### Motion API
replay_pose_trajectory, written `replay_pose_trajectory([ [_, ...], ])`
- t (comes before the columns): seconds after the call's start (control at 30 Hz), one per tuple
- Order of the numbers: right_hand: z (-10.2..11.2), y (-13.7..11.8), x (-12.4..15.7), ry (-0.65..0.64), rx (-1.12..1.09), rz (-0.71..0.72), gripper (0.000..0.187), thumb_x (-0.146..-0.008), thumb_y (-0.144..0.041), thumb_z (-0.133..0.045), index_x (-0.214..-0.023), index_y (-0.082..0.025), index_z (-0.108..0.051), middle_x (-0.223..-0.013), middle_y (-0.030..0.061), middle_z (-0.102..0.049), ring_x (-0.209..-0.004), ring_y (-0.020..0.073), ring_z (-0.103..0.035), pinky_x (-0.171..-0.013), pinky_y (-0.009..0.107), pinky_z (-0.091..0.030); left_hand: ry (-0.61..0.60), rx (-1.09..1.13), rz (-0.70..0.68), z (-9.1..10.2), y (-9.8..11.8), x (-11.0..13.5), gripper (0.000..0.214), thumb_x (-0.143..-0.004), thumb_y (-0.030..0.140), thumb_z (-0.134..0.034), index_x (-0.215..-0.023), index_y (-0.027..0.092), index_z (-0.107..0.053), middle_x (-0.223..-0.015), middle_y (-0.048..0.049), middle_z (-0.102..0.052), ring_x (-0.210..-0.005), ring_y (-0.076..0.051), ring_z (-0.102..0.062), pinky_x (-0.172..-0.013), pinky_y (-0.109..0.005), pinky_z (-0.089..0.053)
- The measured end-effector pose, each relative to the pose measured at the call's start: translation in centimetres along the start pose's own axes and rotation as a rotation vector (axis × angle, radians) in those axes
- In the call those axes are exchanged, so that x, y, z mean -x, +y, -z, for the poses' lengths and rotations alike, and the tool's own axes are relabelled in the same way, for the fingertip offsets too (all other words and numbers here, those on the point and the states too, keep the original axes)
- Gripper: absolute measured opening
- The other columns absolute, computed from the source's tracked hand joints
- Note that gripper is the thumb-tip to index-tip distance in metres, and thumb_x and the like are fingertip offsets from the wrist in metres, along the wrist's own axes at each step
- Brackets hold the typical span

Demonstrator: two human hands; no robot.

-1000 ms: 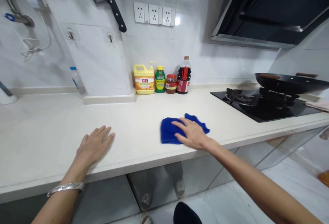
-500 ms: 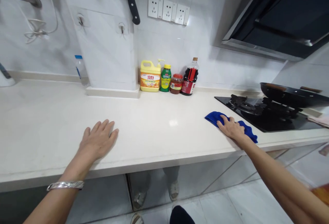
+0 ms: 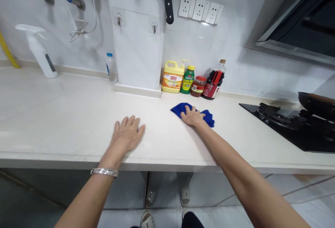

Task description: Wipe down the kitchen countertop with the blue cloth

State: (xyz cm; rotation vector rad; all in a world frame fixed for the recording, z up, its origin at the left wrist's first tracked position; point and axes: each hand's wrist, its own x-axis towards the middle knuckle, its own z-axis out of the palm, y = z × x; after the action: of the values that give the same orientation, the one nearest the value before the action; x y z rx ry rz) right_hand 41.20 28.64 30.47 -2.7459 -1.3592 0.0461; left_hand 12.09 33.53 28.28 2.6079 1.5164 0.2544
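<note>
My right hand [image 3: 193,117] presses down on a blue cloth [image 3: 208,118], which lies bunched and partly spread on the white countertop [image 3: 86,123]. The fingers curl over the cloth, and its edges stick out on both sides of the hand. Palm down on the counter to the left rests my left hand [image 3: 127,134], fingers spread and holding nothing. A silver bracelet [image 3: 104,172] circles that wrist. Behind the cloth, near the wall, stand a yellow detergent jug [image 3: 172,78], a green bottle [image 3: 187,80], a red-lidded jar [image 3: 198,86] and a dark sauce bottle [image 3: 214,81].
To the right sits a black gas stove [image 3: 285,123] with a pan [image 3: 316,104] on it, under a range hood [image 3: 298,22]. A cleaver [image 3: 168,4] hangs on the wall. Farther left are a water bottle [image 3: 111,68] and a white spray bottle [image 3: 39,51].
My right hand has slid the blue cloth leftward, away from the stove to the counter in front of the bottles. The view has turned left. My left hand still lies on the counter.
</note>
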Motion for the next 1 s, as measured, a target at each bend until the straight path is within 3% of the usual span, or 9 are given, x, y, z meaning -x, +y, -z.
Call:
replay_pose_trajectory([
  [0.1, -0.5, -5.9, 2.6, 0.024, -0.001, 0.254, 0.072, -0.101, -0.059, -0.029, -0.163, -0.023, -0.032, -0.161, 0.0226, -0.036, -0.141, 0.0487, -0.043, -0.108, 0.078, -0.028, 0.014, 0.03, 0.002, -0.1, -0.1, -0.1, 0.069, -0.102, 0.049, -0.02, -0.156, 0.012, -0.042, -0.17, -0.0129, -0.031, -0.158, -0.035, -0.022, -0.128, -0.061, -0.016],
  [0.17, -0.8, -8.3, 4.8, 0.039, -0.01, 0.398, 0.072, -0.1, -0.06, -0.031, -0.163, -0.025, -0.031, -0.163, 0.0208, -0.035, -0.141, 0.0485, -0.042, -0.109, 0.076, -0.03, 0.03, 0.075, 0.014, -0.2, -0.3, -0.2, 0.072, -0.101, 0.051, -0.019, -0.158, 0.011, -0.037, -0.17, -0.0128, -0.031, -0.158, -0.034, -0.021, -0.129, -0.06, -0.014],
  [0.3, -1.0, -8.9, 8.9, 0.069, -0.039, 0.57, 0.071, -0.101, -0.062, -0.033, -0.163, -0.029, -0.032, -0.165, 0.0178, -0.034, -0.143, 0.0462, -0.04, -0.112, 0.075, -0.03, 0.103, 0.235, 0.05, -0.1, -0.9, -0.2, 0.077, -0.1, 0.052, -0.017, -0.162, 0.006, -0.025, -0.165, -0.0166, -0.039, -0.156, -0.03, -0.03, -0.13, -0.055, -0.014],
  [0.4, -0.5, -6.3, 11.1, 0.037, -0.066, 0.659, 0.07, -0.1, -0.063, -0.036, -0.163, -0.033, -0.033, -0.165, 0.0156, -0.034, -0.144, 0.0446, -0.039, -0.113, 0.073, -0.031, 0.128, 0.284, 0.025, 0.2, -1.5, 0.4, 0.077, -0.098, 0.051, -0.02, -0.16, 0.006, -0.027, -0.157, -0.0169, -0.051, -0.15, -0.028, -0.043, -0.129, -0.049, -0.023],
  [0.47, -0.2, -3.7, 12.3, 0.005, -0.09, 0.709, 0.069, -0.1, -0.064, -0.039, -0.163, -0.035, -0.034, -0.167, 0.0144, -0.032, -0.147, 0.0434, -0.037, -0.114, 0.073, -0.029, 0.118, 0.234, -0.034, 0.4, -2.1, 0.9, 0.077, -0.097, 0.05, -0.024, -0.159, 0.004, -0.031, -0.157, -0.018, -0.051, -0.147, -0.03, -0.046, -0.127, -0.047, -0.031],
  [0.6, 0.0, 2.3, 13.7, -0.01, -0.106, 0.724, 0.068, -0.1, -0.062, -0.045, -0.162, -0.036, -0.035, -0.169, 0.0137, -0.03, -0.151, 0.0398, -0.034, -0.118, 0.072, -0.026, 0.049, 0.038, -0.124, 0.9, -4.1, 1.8, 0.08, -0.096, 0.052, -0.023, -0.157, 0.002, -0.035, -0.164, -0.0206, -0.039, -0.155, -0.035, -0.033, -0.128, -0.051, -0.027],
  [0.8, -0.5, 10.3, 13.2, 0.039, -0.061, 0.592, 0.064, -0.102, -0.058, -0.043, -0.162, -0.037, -0.036, -0.169, 0.0109, -0.032, -0.151, 0.0356, -0.036, -0.117, 0.069, -0.032, -0.016, -0.209, 0.009, 3.1, -11.3, 2.8, 0.075, -0.099, 0.049, -0.018, -0.158, 0.008, -0.039, -0.166, -0.0158, -0.037, -0.158, -0.037, -0.025, -0.13, -0.058, -0.013],
  [0.9, -0.8, 12.0, 13.1, 0.055, -0.025, 0.604, 0.063, -0.103, -0.056, -0.042, -0.162, -0.037, -0.036, -0.169, 0.0097, -0.033, -0.15, 0.034, -0.038, -0.118, 0.065, -0.034, -0.015, -0.177, 0.12, 3.4, -14.8, 3.5, 0.076, -0.099, 0.054, -0.012, -0.159, 0.018, -0.04, -0.169, -0.0089, -0.033, -0.156, -0.041, -0.026, -0.128, -0.062, -0.017],
  [1.0, -0.8, 11.3, 13.8, 0.044, -0.011, 0.678, 0.062, -0.103, -0.053, -0.043, -0.162, -0.036, -0.035, -0.169, 0.008, -0.035, -0.151, 0.0325, -0.037, -0.121, 0.063, -0.031, 0.038, -0.138, 0.134, 2.8, -16.3, 3.8, 0.08, -0.097, 0.062, -0.007, -0.159, 0.025, -0.04, -0.171, -0.0032, -0.031, -0.155, -0.044, -0.026, -0.126, -0.061, -0.023],
])
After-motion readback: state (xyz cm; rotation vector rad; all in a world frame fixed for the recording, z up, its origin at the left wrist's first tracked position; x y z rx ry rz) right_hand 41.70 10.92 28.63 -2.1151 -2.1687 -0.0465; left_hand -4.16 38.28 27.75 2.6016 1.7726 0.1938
